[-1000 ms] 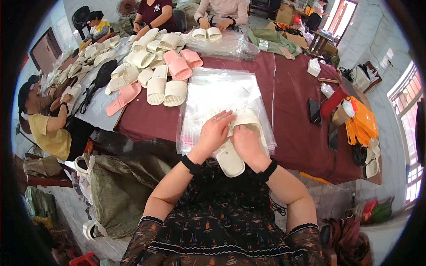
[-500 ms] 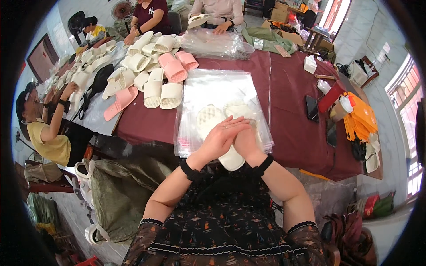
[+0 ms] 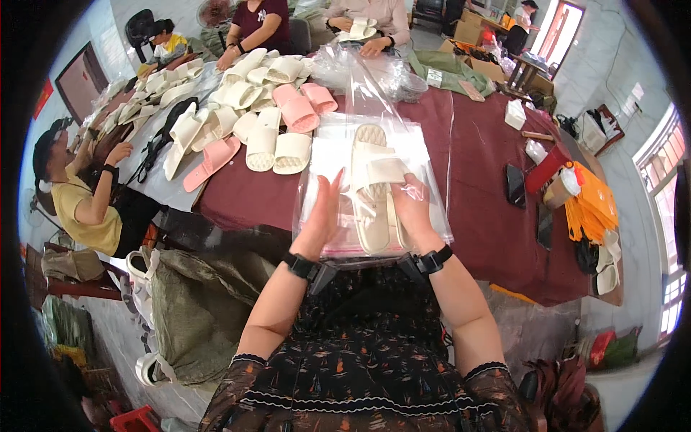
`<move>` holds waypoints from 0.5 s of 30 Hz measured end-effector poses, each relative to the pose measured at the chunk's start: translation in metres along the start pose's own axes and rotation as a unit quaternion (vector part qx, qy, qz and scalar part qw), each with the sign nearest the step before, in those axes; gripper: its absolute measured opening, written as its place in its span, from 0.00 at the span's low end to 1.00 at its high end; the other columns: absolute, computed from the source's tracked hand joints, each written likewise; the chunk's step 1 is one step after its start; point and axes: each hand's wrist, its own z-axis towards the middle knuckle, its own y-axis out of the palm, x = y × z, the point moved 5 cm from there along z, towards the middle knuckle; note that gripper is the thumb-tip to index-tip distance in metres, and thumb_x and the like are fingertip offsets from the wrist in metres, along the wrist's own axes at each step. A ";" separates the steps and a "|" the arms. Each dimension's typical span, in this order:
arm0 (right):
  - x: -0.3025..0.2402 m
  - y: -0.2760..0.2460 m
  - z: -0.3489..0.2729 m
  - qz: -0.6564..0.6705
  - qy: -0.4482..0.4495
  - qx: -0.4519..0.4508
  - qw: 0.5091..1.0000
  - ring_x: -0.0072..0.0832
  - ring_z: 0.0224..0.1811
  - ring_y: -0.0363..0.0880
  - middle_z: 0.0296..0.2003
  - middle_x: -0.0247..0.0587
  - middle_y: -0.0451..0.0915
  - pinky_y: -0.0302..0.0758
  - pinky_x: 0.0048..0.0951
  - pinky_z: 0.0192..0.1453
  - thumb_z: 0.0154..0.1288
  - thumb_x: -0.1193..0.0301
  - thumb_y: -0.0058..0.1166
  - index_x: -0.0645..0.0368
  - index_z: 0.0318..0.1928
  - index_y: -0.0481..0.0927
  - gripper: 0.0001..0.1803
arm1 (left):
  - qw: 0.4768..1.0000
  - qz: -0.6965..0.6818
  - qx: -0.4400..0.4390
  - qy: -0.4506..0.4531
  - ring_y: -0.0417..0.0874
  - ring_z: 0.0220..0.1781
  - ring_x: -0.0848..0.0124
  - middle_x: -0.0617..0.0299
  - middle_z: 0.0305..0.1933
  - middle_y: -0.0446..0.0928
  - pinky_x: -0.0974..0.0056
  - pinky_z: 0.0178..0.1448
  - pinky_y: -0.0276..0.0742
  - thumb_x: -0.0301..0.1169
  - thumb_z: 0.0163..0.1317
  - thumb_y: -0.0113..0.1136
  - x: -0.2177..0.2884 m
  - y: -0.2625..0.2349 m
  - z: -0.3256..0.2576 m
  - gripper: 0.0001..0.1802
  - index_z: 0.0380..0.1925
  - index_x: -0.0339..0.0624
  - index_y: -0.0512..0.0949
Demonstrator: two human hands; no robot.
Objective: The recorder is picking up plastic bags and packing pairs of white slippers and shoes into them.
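Note:
A pair of cream slippers point(image 3: 373, 223) stands upright, sole against sole or nearly so, over a stack of clear plastic bags point(image 3: 440, 209) at the table's near edge. Clear film rises beyond their toes, and glossy plastic lies over part of them. My right hand point(image 3: 412, 209) grips the pair from the right side, some fingers hidden behind the slippers and plastic. To the left, my left hand point(image 3: 322, 212) is held flat and upright, fingers stretched, beside the slippers with nothing in it.
Cream slippers point(image 3: 291, 153) and pink slippers point(image 3: 296, 109) are heaped at left. A phone point(image 3: 515, 186), a cup point(image 3: 561, 189) and orange bags point(image 3: 592, 205) lie at right. Co-workers sit around the maroon-covered table point(image 3: 479, 237). A dark green sack point(image 3: 205, 317) stands at lower left.
My hands, earlier laid together over the slippers, have parted. The slippers have turned upright side by side in my right hand, and a clear bag has lifted up beyond them.

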 end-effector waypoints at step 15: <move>0.019 0.011 0.058 -0.122 0.022 0.090 0.988 0.55 0.42 0.77 0.33 0.62 0.79 0.70 0.47 0.47 0.62 0.57 0.51 0.67 0.34 0.78 0.22 | 0.909 -0.192 -0.291 -0.230 0.59 0.73 0.56 0.50 0.74 0.54 0.49 0.75 0.56 0.63 0.70 0.32 -0.054 0.054 -0.058 0.44 0.73 0.42 0.45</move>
